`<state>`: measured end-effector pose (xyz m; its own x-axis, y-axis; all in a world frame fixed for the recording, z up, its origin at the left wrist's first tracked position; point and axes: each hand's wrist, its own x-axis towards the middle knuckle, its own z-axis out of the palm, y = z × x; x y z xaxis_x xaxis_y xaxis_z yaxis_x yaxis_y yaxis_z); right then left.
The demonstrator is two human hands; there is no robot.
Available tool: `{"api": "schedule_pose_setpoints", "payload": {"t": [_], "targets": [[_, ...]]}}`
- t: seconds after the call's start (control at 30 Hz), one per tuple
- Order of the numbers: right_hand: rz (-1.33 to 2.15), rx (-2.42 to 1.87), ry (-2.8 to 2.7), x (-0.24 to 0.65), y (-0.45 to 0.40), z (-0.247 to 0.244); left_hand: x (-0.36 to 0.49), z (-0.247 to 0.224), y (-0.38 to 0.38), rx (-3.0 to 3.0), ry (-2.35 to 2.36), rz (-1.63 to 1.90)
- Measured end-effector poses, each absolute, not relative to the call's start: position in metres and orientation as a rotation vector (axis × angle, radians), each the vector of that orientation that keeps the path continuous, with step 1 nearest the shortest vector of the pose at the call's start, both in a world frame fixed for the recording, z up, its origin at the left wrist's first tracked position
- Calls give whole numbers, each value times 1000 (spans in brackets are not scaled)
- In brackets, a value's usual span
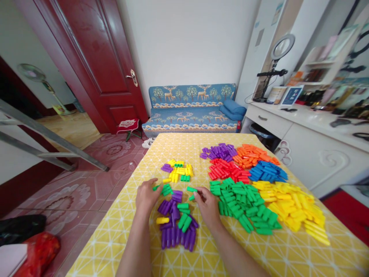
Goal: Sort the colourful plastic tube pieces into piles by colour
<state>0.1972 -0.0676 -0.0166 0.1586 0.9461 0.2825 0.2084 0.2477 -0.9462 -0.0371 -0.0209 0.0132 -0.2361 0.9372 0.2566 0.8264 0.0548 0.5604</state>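
Observation:
My left hand [147, 195] is at the left of the small pieces, its fingers closed on a green piece [156, 187] beside a short row of green pieces [167, 189]. To the right, my right hand [206, 202] holds green pieces [191, 189] between thumb and fingers, just left of the big green pile [239, 200]. Between and below the hands lie purple pieces [174, 236], with several green ones [184, 222] and a yellow one [162, 220] among them. Beyond them sits a mixed cluster of yellow [181, 171], green and purple pieces.
Purple [220, 152], orange [253, 155], red [227, 170], blue [268, 171] and yellow [294, 204] piles lie on the right of the yellow patterned tablecloth [115, 234]. A blue sofa [190, 115] stands beyond the table, a white dresser [317, 154] at the right.

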Motion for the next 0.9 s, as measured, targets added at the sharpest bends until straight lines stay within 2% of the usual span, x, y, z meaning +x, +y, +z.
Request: {"api": "schedule_pose_setpoints", "payload": {"t": [0.2,0.53,0.73,0.9], "targets": [[556,-1323,-1453,198,-69,-16,-22,10,-22,1773,1869,874],[475,-1350,-1563,197,-74,-7,22,24,-30,1633,1312,1214],[519,-1239,-1530,198,-77,-3,38,33,-43,1694,957,1041],[607,-1219,-1356,199,-76,-4,46,25,-42,1547,957,1046]]}}
